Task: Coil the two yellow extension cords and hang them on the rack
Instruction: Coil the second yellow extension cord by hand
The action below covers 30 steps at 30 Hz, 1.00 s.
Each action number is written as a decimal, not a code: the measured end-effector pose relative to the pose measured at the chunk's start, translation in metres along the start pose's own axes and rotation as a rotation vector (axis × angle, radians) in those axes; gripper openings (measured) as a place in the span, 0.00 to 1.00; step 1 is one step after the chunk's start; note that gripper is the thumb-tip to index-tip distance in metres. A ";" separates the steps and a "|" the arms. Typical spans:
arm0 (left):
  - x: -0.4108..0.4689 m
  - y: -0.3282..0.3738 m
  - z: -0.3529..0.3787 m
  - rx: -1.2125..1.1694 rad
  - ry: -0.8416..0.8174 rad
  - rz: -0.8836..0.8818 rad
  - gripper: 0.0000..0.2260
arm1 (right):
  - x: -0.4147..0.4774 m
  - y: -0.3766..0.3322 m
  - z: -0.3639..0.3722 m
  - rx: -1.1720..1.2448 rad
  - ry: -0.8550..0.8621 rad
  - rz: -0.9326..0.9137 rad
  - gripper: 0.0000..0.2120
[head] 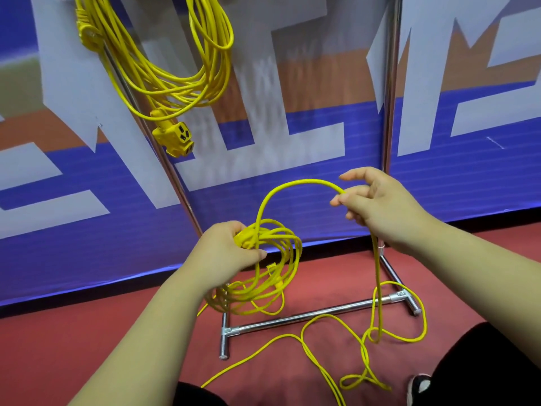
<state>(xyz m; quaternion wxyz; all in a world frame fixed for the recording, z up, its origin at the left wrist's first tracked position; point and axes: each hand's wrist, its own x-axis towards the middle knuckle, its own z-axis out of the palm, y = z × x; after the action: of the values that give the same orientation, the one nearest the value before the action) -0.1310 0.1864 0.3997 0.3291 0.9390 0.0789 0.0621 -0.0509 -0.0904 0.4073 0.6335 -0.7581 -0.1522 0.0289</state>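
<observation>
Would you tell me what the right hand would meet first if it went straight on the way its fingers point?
Its fingers point left. Past the cord arch that the right hand pinches, the rack's left pole seems first in line, though the pole may stand farther back.

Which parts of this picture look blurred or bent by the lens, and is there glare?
Head view: the left rack pole leans, a wide-angle effect; the banner behind is smeared and soft; the left hand, right hand and yellow cord look sharp; glints sit on the chrome base bar.
</observation>
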 end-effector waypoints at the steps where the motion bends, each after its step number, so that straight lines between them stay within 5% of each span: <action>1: 0.002 -0.002 0.001 -0.007 -0.030 -0.042 0.16 | 0.000 0.000 0.000 0.002 0.006 -0.008 0.14; 10: -0.007 -0.004 0.015 -0.612 -0.453 -0.457 0.10 | -0.002 0.001 0.005 -0.009 -0.079 0.010 0.14; 16: -0.016 0.017 0.013 -0.765 -0.622 -0.340 0.16 | -0.006 0.002 0.019 -0.054 -0.271 0.011 0.14; 23: -0.022 0.028 0.006 -1.001 -0.694 -0.267 0.15 | -0.010 -0.001 0.025 -0.151 -0.457 -0.066 0.44; 30: -0.025 0.033 0.004 -1.021 -0.686 -0.267 0.13 | -0.009 -0.001 0.030 -0.120 -0.555 -0.070 0.41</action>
<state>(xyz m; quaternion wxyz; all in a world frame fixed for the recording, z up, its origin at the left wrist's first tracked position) -0.1514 0.1538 0.4162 0.7473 0.6121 0.0459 -0.2543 -0.0671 -0.0639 0.4007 0.5221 -0.7516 -0.3473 0.2045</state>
